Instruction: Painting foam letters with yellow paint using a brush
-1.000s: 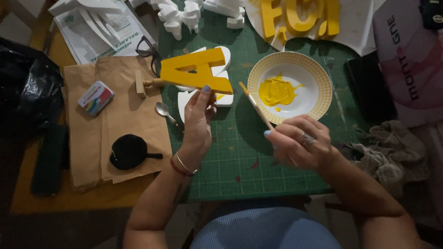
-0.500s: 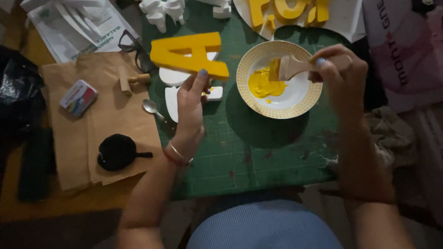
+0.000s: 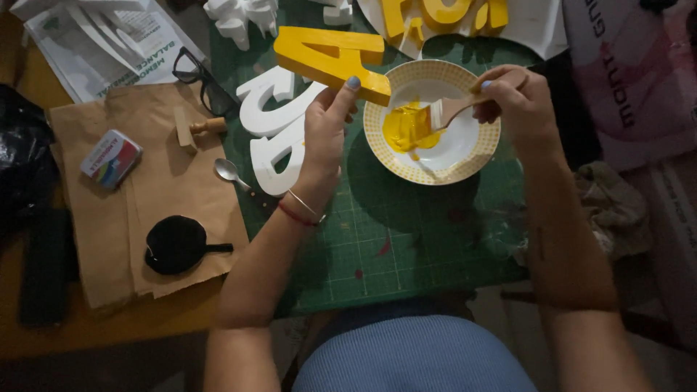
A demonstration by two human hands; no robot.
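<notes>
Fingers [image 3: 347, 94] of the left hand [image 3: 324, 134] pinch the near end of the yellow letter [image 3: 330, 58], thumb under, blue-nailed fingertip on its top face; letter held tilted above the mat. Fingers of the right hand [image 3: 519, 101] closed on the handle of a flat paintbrush [image 3: 449, 110], bristles down in the yellow paint [image 3: 406, 129].

Largest first:
- Bench [image 3: 109, 330], bare wood showing along its near-left edge.
- Green cutting mat [image 3: 406, 239] with pale grid, covering the middle of the bench; red flecks near its near edge.
- Brown paper sheet [image 3: 167, 181] on the left half, overlapping the mat's left edge.
- White printed sheet [image 3: 116, 43] at the far-left corner, text too small to read.
- Pink-and-white printed bag [image 3: 624, 80] at the far-right edge.
- White sheet carrying more yellow letters [image 3: 443, 14] at the far edge.
- White unpainted letters [image 3: 279, 123] under and beside the held one; more white pieces [image 3: 243, 18] toward the far edge.
- Plate [image 3: 377, 141], white with yellow checked rim, right of the left hand, paint pooled inside.
- Crumpled grey rag [image 3: 613, 207] at the right edge.
- Black round flat piece with stub [image 3: 178, 245] on the brown paper.
- Black-framed glasses [image 3: 203, 80].
- Small rectangular packet [image 3: 110, 157], white with red and multicoloured stripes, on the paper's left part.
- Wooden-handled stamp [image 3: 196, 129].
- Metal spoon [image 3: 231, 173] at the paper's right edge.
</notes>
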